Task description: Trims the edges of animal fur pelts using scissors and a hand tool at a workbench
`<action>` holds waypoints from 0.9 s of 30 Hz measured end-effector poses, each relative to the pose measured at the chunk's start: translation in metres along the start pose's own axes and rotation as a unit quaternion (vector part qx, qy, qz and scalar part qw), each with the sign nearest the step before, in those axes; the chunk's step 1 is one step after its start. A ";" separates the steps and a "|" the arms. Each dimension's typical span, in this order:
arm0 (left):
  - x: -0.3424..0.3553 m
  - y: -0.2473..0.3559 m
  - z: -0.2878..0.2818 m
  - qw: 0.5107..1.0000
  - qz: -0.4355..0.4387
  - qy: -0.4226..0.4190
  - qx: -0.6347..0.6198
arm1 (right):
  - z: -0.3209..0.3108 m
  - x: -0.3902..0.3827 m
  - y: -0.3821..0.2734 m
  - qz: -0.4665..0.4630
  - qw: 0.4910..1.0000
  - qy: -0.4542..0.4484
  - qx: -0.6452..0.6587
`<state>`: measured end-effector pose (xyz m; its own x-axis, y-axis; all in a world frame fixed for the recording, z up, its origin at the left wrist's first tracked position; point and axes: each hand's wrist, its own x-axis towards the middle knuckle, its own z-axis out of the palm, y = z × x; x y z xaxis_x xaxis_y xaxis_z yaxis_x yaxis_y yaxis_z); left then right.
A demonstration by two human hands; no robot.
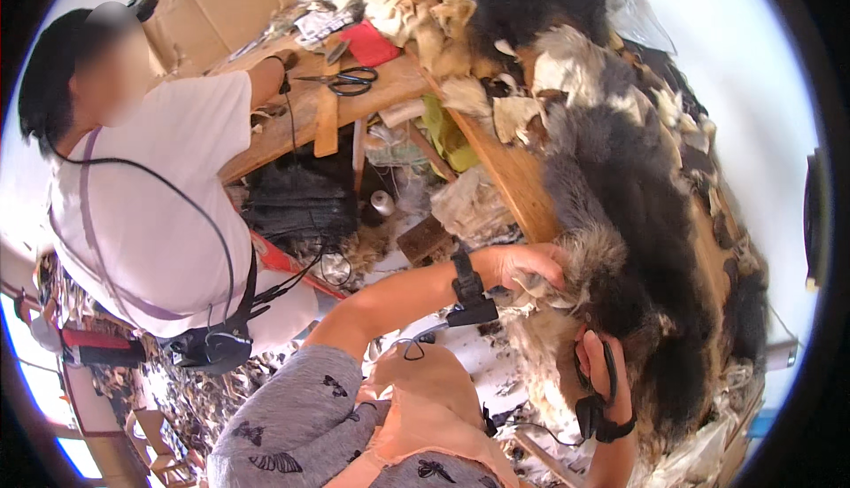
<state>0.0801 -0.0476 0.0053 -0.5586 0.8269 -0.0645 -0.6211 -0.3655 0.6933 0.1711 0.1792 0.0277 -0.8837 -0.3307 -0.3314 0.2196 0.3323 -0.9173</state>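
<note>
A large dark brown and grey fur pelt [637, 213] lies along the right-hand table and hangs over its near edge. My left hand [531, 267] is closed on the pale, greyish edge of the fur, its fingertips partly sunk in the hair. Below and to the right of it, my right hand [604, 366] grips black-handled scissors [611, 373]. One handle loop shows around the fingers, while the blades are hidden in the fur. The two hands are a short way apart, with a fluffy light-brown part of the pelt [553, 346] between them.
At the left a person in a white shirt [159, 178] stands at a wooden table [292, 116], where another pair of scissors [352, 81] and a red cloth [370, 43] lie. Fur scraps [518, 116] cover the right table. A thread spool [382, 202] and more scraps are below.
</note>
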 end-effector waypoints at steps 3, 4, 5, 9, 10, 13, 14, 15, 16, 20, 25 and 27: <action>0.000 -0.001 0.000 0.999 -0.029 -0.017 -0.003 | 0.007 -0.007 -0.010 0.012 0.999 0.032 -0.013; 0.001 -0.005 -0.006 1.000 -0.025 -0.013 -0.001 | 0.009 -0.007 -0.009 0.011 0.998 0.061 -0.017; 0.002 -0.011 -0.015 0.999 -0.030 -0.010 0.003 | 0.009 -0.005 -0.009 0.008 0.998 0.056 -0.018; 0.003 -0.019 -0.026 0.999 -0.021 -0.038 0.010 | 0.010 0.000 -0.011 -0.050 0.988 0.069 -0.127; -0.002 -0.016 -0.025 0.998 -0.022 -0.045 0.023 | 0.011 0.001 -0.011 -0.098 0.975 0.078 -0.185; -0.040 -0.002 -0.030 0.984 -0.067 0.001 0.165 | 0.002 -0.012 -0.012 -0.061 0.968 0.041 -0.241; -0.061 0.007 -0.034 0.975 -0.121 0.023 0.187 | -0.006 -0.017 -0.012 -0.051 0.954 0.000 -0.295; -0.080 0.004 -0.047 0.974 -0.109 0.027 0.197 | -0.012 -0.023 0.005 -0.038 0.963 0.016 -0.265; -0.097 -0.003 -0.068 0.973 -0.100 0.026 0.205 | -0.017 -0.026 0.010 -0.038 0.963 0.019 -0.267; -0.167 -0.021 -0.109 0.862 0.004 0.225 0.455 | -0.024 -0.032 0.007 0.005 0.991 0.089 -0.100; -0.196 0.019 -0.107 0.658 -0.093 0.491 0.563 | -0.020 -0.012 -0.021 -0.026 0.987 -0.033 -0.157; -0.185 0.049 -0.120 0.646 0.040 0.573 0.503 | -0.018 -0.003 -0.034 -0.034 0.988 -0.029 -0.145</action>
<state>0.0871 -0.2697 -0.0353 -0.9651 -0.2465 -0.0889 -0.2150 0.5512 0.8062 0.1587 0.1849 0.0634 -0.8654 -0.4074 -0.2917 0.0260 0.5449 -0.8381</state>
